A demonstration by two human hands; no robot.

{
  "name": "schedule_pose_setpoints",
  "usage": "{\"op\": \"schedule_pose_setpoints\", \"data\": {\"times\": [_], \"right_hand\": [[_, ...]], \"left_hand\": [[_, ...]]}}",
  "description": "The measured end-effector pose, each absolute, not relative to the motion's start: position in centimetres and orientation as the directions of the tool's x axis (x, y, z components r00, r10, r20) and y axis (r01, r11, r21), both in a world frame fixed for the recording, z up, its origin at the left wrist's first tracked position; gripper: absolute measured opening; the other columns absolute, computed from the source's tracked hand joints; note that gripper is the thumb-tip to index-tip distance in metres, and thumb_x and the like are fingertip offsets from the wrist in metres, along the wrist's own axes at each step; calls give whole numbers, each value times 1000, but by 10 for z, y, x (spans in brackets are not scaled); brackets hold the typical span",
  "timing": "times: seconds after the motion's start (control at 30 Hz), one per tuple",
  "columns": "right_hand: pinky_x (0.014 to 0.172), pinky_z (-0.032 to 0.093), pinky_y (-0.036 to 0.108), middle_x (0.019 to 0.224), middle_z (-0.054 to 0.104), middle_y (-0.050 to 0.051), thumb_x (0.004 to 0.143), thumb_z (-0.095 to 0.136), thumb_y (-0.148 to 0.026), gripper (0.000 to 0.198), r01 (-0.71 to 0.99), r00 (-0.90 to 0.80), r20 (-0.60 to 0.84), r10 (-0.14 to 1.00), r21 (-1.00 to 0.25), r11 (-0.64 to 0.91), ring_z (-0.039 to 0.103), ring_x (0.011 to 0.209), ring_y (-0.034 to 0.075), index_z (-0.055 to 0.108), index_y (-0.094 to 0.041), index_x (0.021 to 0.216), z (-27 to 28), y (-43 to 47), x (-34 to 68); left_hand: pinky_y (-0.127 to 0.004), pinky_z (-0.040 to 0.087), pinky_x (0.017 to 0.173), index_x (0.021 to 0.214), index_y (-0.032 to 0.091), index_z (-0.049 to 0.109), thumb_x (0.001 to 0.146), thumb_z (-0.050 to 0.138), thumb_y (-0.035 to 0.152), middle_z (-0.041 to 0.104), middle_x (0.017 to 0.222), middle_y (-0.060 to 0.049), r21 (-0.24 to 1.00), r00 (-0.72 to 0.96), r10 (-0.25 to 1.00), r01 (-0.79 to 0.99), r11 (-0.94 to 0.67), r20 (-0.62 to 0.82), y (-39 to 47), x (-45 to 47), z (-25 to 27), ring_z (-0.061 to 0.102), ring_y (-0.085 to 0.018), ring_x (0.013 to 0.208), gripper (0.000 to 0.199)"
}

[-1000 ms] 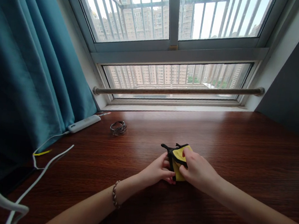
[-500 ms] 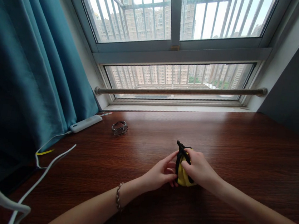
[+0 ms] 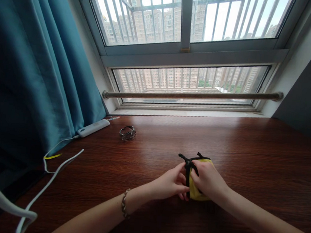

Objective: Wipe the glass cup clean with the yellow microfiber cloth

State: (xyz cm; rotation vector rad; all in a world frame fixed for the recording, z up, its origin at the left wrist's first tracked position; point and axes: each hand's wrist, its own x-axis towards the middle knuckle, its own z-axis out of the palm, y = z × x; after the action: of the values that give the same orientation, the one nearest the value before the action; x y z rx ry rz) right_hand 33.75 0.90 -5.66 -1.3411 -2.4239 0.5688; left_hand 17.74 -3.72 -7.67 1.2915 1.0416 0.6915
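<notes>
A small yellow pouch (image 3: 197, 193) with black edging and a black strap at its top is between my hands, just over the dark wooden table. My left hand (image 3: 171, 184) grips its left black edge, thumb toward the near side and fingers curled around. On the right, my right hand (image 3: 208, 180) is closed on the pouch's upper part, fingertips at the black strap. The fingers of that hand cover much of the pouch's front. A braided bracelet (image 3: 125, 203) circles my left wrist.
A silvery wire-like coil (image 3: 127, 132) lies on the wooden table (image 3: 146, 149) left of the pouch. Farther left are a white power strip (image 3: 94, 128), a white cable (image 3: 52, 179) and a yellow strip (image 3: 53, 156). A blue curtain (image 3: 51, 63) hangs beside the window; a rail (image 3: 191, 96) crosses it.
The pouch has turned and shifted slightly right, showing more of its black-edged top. Both hands have moved with it and keep their grip. The whole view has shifted slightly.
</notes>
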Motion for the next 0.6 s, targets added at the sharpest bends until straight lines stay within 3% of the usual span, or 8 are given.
{"op": "schedule_pose_setpoints", "data": {"times": [0.1, 0.17, 0.27, 0.4, 0.47, 0.53, 0.6], "right_hand": [[63, 34, 26, 70, 57, 3, 77, 47, -23, 23, 563, -456, 99, 885, -738, 372, 52, 65, 16, 62, -12, 90, -80, 28, 338], [61, 33, 26, 66, 54, 2, 75, 50, -27, 26, 513, -415, 78, 907, -803, 304, 49, 62, 15, 62, -12, 92, -88, 33, 338], [63, 34, 28, 68, 54, 2, 74, 49, -31, 31, 467, -381, 108, 918, -835, 292, 49, 64, 16, 62, -12, 94, -92, 32, 338], [64, 36, 28, 72, 56, 4, 74, 48, -36, 37, 396, -343, 113, 933, -883, 252, 50, 67, 16, 61, -10, 96, -92, 29, 337], [62, 35, 28, 69, 53, 3, 74, 48, -38, 38, 375, -331, 104, 938, -897, 233, 48, 63, 16, 61, -10, 96, -91, 28, 336], [61, 34, 28, 67, 51, 2, 73, 48, -38, 38, 376, -320, 106, 941, -898, 229, 47, 62, 16, 60, -10, 96, -91, 28, 335], [61, 34, 28, 67, 52, 2, 73, 48, -38, 37, 391, -314, 119, 942, -888, 242, 47, 63, 15, 61, -11, 95, -91, 28, 335]], "left_hand": [[-28, 45, 48, 136, 11, 26, 77, 59, 38, 61, 75, -7, 944, 138, 980, 315, 93, -142, -15, 144, -62, 58, -17, 54, 72], [-29, 47, 63, 128, 17, 40, 78, 58, 37, 58, 83, -6, 893, -141, 988, 450, 5, 66, 3, 110, -50, 57, -15, 65, 57], [-40, 38, 94, 124, 17, 45, 79, 57, 27, 53, 105, -10, 804, -470, 826, 594, 34, 313, 23, 52, -40, 53, -22, 94, 48], [-50, 18, 108, 132, 15, 38, 81, 55, 22, 35, 134, -16, 782, -679, 609, 605, 147, 410, 32, -13, -49, 31, -32, 127, 55], [-50, 29, 103, 131, 17, 41, 81, 57, 24, 37, 134, -16, 816, -727, 584, 549, 181, 360, 34, -34, -61, 39, -31, 122, 53], [-44, 46, 85, 128, 17, 44, 82, 57, 29, 45, 128, -15, 870, -766, 590, 449, 205, 256, 38, -49, -73, 55, -24, 100, 49], [-33, 52, 67, 126, 17, 45, 84, 56, 29, 53, 115, -12, 918, -785, 602, 334, 214, 145, 45, -58, -83, 59, -15, 79, 45]]}}
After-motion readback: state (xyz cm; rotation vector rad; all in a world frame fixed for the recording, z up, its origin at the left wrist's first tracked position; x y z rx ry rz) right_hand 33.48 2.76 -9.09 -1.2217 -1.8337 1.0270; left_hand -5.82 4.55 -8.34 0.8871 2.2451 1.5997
